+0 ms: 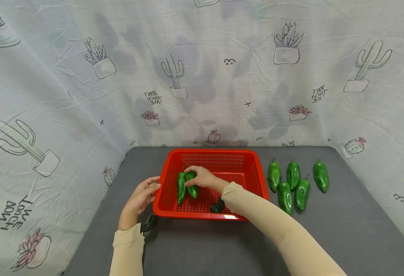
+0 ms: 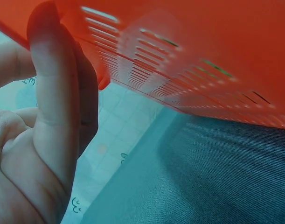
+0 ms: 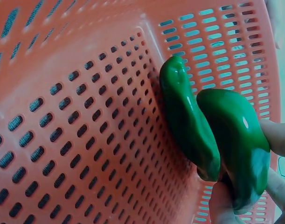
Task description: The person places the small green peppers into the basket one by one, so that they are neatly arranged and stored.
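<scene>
The red basket [image 1: 195, 215] was of plastic with smooth, slotted walls and a glossy rim, and the green peppers [image 3: 186, 112] presented smooth, high-gloss skins with bright highlights. The grey tabletop [image 1: 195, 249] had a matt, finely ribbed, fabric-like surface. The printed backdrop [image 1: 205, 88] was thin, creased, matt cloth, and the beige sleeves [image 1: 277, 230] were of matt, lightly wrinkled cloth.

Left grip [image 2: 51, 121] on red slotted basket [image 2: 217, 37], grey tabletop [image 2: 217, 172]

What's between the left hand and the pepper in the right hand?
In the head view, the left rim of the basket and another pepper lie between the left hand and the held pepper.
</scene>
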A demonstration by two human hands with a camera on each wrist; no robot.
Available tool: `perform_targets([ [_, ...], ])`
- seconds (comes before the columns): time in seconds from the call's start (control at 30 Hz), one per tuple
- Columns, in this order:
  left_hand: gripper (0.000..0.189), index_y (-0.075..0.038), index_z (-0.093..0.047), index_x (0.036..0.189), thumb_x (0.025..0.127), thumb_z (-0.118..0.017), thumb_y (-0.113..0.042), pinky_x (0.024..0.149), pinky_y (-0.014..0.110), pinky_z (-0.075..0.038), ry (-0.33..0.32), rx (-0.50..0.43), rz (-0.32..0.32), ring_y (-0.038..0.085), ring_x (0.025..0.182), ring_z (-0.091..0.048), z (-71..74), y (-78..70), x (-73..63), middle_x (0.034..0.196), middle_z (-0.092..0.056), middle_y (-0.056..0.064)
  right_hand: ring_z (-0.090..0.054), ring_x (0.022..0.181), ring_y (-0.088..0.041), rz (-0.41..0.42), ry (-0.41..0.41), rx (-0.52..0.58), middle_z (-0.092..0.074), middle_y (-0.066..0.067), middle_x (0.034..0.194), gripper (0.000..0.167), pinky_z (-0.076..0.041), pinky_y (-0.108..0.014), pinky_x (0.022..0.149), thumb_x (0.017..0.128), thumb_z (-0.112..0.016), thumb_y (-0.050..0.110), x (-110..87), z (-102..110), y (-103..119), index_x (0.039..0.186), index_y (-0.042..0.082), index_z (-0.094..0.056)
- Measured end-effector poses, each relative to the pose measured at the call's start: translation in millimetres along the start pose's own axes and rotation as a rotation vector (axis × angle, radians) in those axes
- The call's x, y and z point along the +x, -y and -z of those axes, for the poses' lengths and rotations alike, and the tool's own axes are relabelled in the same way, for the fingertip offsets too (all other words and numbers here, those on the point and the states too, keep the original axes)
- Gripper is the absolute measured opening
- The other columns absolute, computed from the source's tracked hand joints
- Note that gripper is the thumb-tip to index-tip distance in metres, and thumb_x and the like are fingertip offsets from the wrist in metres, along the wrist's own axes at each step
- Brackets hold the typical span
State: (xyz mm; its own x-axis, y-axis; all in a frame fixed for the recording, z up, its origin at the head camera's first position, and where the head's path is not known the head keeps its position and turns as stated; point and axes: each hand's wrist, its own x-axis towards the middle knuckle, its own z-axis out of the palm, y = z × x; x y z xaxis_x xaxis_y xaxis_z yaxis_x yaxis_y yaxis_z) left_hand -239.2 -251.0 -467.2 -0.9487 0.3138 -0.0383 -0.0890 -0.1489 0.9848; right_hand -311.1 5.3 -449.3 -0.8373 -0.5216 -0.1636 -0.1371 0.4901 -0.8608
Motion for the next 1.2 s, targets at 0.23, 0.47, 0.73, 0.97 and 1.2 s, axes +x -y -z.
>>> perform_targets([
  [0.23,0.044,0.013,-0.025,0.136,0.099,-0.044,-0.002,0.07,0.027,-0.057,0.007,-0.008,-0.008,0.012,0.082,-0.068,-1.1,0.3,1.2,0.098,-0.068,0.001,-0.057,0.101,-0.023,-0.023,-0.012,-0.064,-0.056,-0.012,0.127,0.05,-0.05,-0.034,0.08,0.079,-0.077,0.02,4.2,-1.4,-3.6,0.125,0.014,-0.058],
  [0.47,0.047,0.013,-0.024,0.137,0.098,-0.045,-0.003,0.07,0.027,-0.057,0.01,0.005,-0.012,0.012,0.082,-0.068,-2.2,-2.4,2.5,0.099,-0.068,0.002,-0.057,0.101,-0.021,0.013,-0.008,-0.144,-0.057,-0.011,0.126,0.049,-0.049,-0.033,0.083,0.08,-0.077,0.023,5.5,-1.0,-4.9,0.124,0.014,-0.059],
  [0.73,0.048,0.013,-0.023,0.138,0.099,-0.044,-0.003,0.072,0.028,-0.057,0.013,0.028,-0.014,0.012,0.083,-0.068,-1.7,-1.9,0.6,0.1,-0.068,0.002,-0.053,0.113,-0.028,0.033,0.002,-0.247,-0.055,-0.015,0.128,0.052,-0.047,-0.038,0.09,0.081,-0.075,0.022,6.8,-7.4,-8.6,0.128,0.015,-0.055],
  [0.97,0.047,0.014,-0.023,0.138,0.099,-0.044,-0.003,0.071,0.028,-0.057,0.02,0.021,-0.025,0.011,0.081,-0.068,-1.0,-0.3,-1.3,0.099,-0.067,0.0,-0.042,0.125,-0.034,0.027,0.005,-0.276,-0.053,-0.017,0.128,0.05,-0.044,-0.043,0.095,0.083,-0.074,0.024,6.7,-11.4,-9.9,0.128,0.016,-0.055],
  [1.2,0.046,0.014,-0.022,0.137,0.099,-0.043,-0.002,0.071,0.028,-0.057,0.021,0.017,-0.02,0.011,0.081,-0.068,0.3,4.7,-2.3,0.098,-0.068,-0.002,-0.045,0.117,-0.031,0.023,0.007,-0.302,-0.05,-0.02,0.125,0.051,-0.046,-0.041,0.091,0.082,-0.075,0.024,7.3,-16.9,-13.9,0.127,0.015,-0.054],
])
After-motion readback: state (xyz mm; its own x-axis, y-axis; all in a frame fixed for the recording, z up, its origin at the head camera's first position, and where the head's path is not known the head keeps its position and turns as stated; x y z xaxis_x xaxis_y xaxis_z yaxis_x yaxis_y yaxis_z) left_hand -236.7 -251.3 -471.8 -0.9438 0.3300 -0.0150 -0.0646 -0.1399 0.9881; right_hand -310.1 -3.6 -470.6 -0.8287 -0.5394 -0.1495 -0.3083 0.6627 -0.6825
